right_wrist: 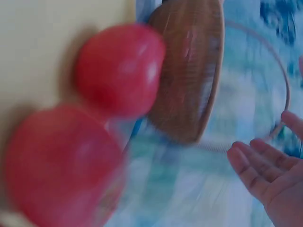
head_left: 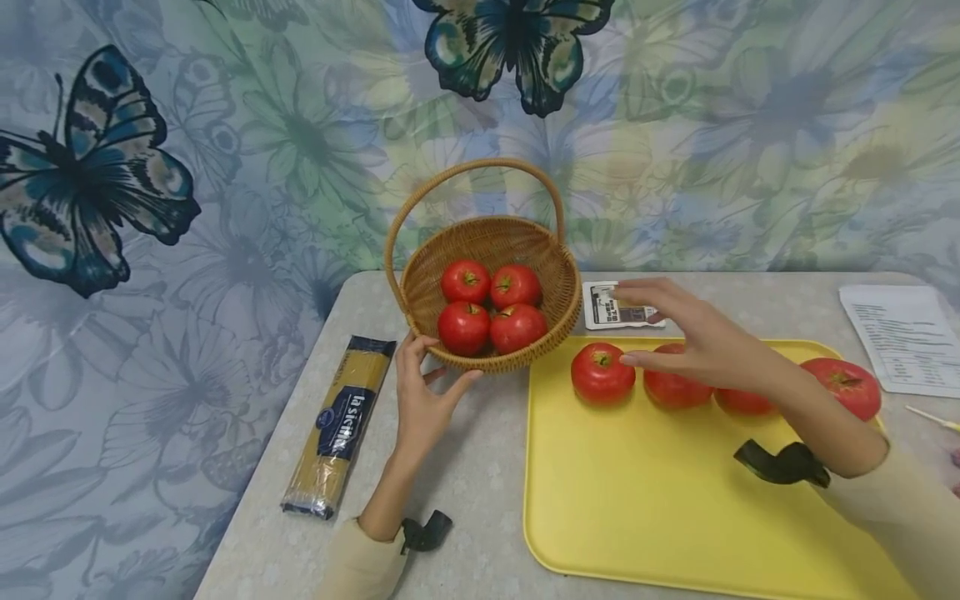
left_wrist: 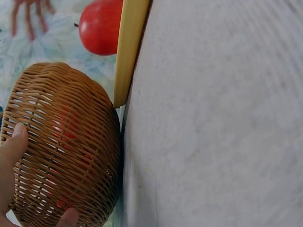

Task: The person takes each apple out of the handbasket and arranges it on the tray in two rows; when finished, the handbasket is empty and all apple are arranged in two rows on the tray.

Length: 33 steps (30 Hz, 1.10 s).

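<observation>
Tomatoes, four of them, are huddled in the wicker basket near the back of the table, by the far left corner of the yellow tray. From where I stand, the person's left hand grips that basket low at its front left rim, while the right hand hovers over the tray with fingers loosely spread, holding nothing. Four more tomatoes line the tray's far side, the nearest to the basket being one squat red tomato; the right forearm passes above the others. My worry is the one-sided hold: a pull there could tip the basket and set its load rolling out over the front. A low sweep of the forearm might also nudge a tomato along the smooth tray, and a hard drop could bruise the fruit. Only the head view shows the four inside plainly; the left wrist view shows the thumb pressed on the outer weave, with mere glints of red through the gaps. From above, the right fingers seem to meet the tomatoes, yet the right wrist view, though blurred, shows them clear. Farther out lie a pasta packet, a small white packet and a printed sheet.
</observation>
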Tool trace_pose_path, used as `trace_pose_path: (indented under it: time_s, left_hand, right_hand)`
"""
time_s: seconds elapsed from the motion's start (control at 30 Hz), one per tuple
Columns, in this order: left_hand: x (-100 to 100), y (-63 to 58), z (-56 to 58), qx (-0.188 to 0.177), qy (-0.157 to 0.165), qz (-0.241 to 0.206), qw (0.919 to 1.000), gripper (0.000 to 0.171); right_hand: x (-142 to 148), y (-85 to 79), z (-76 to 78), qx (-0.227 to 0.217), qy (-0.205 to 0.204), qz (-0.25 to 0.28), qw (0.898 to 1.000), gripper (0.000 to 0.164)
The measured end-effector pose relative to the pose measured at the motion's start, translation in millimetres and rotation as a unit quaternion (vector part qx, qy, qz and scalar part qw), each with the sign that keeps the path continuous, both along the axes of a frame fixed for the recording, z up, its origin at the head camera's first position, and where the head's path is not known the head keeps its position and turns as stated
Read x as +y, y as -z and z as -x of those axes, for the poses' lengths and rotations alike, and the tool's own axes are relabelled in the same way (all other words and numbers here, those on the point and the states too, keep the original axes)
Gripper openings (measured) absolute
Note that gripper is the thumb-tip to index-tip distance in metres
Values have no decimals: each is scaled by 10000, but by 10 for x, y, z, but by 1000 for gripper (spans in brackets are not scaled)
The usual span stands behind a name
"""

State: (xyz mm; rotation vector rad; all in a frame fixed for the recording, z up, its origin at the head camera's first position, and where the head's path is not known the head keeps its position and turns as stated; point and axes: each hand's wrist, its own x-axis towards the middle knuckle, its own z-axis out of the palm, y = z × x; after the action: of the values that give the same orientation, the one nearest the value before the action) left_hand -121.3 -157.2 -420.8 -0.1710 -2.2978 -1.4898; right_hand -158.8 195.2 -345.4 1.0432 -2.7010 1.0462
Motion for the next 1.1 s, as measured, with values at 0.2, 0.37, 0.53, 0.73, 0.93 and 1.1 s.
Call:
trace_pose_path:
  time_s: [0.2,0.37,0.53,0.73,0.93,1.1]
  left_hand:
    - [-6,-5,-3,54,52,-105,9999,67]
    - [-2,-14,-17,123,64,-41,9999,65]
    - [-12,5,-8,143,74,47,9999,65]
    - [-64,219,89,104,49,51,9999,68]
    - [-91,302,127,10,-42,130,9999,67]
    - [-82,306,123,13,25,64,10000,65]
  right_hand:
    - [-631,-111,301,-49,-1042,-108,9945,65]
    - [-1013,-36,633,-266,-1778,-401,9829,58]
    - [-1219,63,862,-857,-1938,-1078,9713,59]
    - [-1312,143,1003,-999,-1879,-1686,9624,58]
    - [-1397,188,1047,-1112,-1659,-2067,9578,64]
    - [-1440,214,1028,-1188,-1412,-2253,9567,66]
